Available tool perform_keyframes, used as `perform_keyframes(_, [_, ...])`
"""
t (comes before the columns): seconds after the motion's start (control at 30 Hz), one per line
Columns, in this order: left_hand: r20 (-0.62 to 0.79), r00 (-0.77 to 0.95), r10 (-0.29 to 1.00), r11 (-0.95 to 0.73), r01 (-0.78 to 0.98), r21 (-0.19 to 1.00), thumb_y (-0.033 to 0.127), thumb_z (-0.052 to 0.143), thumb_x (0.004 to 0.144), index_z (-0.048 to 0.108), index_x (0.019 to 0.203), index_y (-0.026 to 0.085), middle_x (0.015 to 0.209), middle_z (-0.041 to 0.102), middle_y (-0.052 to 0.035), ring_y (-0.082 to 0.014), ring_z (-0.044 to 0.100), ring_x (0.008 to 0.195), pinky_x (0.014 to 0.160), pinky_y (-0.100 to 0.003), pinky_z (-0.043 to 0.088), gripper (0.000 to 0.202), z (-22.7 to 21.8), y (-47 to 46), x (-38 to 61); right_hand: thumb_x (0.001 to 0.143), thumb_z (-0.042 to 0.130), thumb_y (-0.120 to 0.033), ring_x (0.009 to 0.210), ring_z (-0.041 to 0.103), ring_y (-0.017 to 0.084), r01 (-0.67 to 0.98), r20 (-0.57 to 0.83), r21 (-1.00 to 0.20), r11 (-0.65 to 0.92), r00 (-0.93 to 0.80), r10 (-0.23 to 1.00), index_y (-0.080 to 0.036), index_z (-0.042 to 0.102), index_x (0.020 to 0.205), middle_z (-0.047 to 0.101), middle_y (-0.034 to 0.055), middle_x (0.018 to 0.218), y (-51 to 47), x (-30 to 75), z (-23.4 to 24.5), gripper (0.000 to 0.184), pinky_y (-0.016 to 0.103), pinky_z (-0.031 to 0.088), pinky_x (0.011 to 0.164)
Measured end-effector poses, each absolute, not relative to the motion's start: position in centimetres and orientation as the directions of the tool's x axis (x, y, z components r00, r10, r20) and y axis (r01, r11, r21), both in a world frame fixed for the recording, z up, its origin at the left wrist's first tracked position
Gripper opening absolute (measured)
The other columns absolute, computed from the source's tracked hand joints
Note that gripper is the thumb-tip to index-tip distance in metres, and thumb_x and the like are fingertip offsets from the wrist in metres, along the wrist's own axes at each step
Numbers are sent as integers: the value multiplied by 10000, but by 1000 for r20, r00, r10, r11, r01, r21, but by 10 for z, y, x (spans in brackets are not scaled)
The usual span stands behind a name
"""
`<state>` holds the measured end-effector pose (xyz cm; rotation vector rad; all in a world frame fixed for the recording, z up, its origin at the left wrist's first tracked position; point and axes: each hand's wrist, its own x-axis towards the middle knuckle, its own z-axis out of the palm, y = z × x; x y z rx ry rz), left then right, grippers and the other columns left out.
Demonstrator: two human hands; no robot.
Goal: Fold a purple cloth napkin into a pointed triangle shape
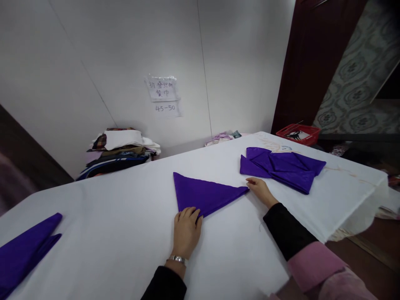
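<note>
Purple cloth triangle (203,193) steadied at two corners

On the middle of a white tabletop (125,216), the left hand (187,231) spreads loose fingers over the triangle's near corner, apparently against slipping. The right hand (261,192) has its fingers bunched at the right tip; whether they grip it cannot be told. One folded cloth (281,164) lies toward the right edge, another cloth (26,252) toward the left, perhaps for working room. A handwritten wall sign (165,96) reads "折叠织物 餐巾" and "45-50."
</note>
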<state>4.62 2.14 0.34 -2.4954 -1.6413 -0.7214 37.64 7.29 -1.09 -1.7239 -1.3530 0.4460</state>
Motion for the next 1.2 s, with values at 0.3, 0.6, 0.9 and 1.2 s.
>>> perform_keyframes(0.3, [412,330,849,-433,882,185,232,453,850,648,1044,207,1085,653,-71,-243,534,1068,944,-444,369,276,0,24,45,803,457,-434,629,561,168,734,211,-671,-105,325,922,-200,657,692,655,34,675,58,370,10,327,257,349,564])
perform_keyframes(0.6, [381,312,870,-421,873,248,261,496,835,621,1070,205,1104,639,-64,-226,516,1079,971,-443,336,272,3,19,47,736,569,-324,679,562,178,856,93,-488,-170,245,965,-200,635,687,657,47,711,54,361,11,148,254,294,555])
perform_keyframes(0.9, [359,250,899,-368,877,310,107,510,711,584,1136,211,1174,595,-58,-228,463,1146,1009,-437,313,444,5,12,36,770,474,-293,621,534,168,906,76,-408,-111,155,985,-211,542,644,593,15,639,57,369,-2,165,257,283,530])
perform_keyframes(1.2, [342,251,906,-358,884,300,-21,434,641,618,1095,198,1153,603,-68,-221,470,1142,957,-389,403,537,3,13,19,794,439,-222,638,515,156,967,174,-256,15,31,984,-201,473,643,544,32,722,60,371,-12,156,254,315,567])
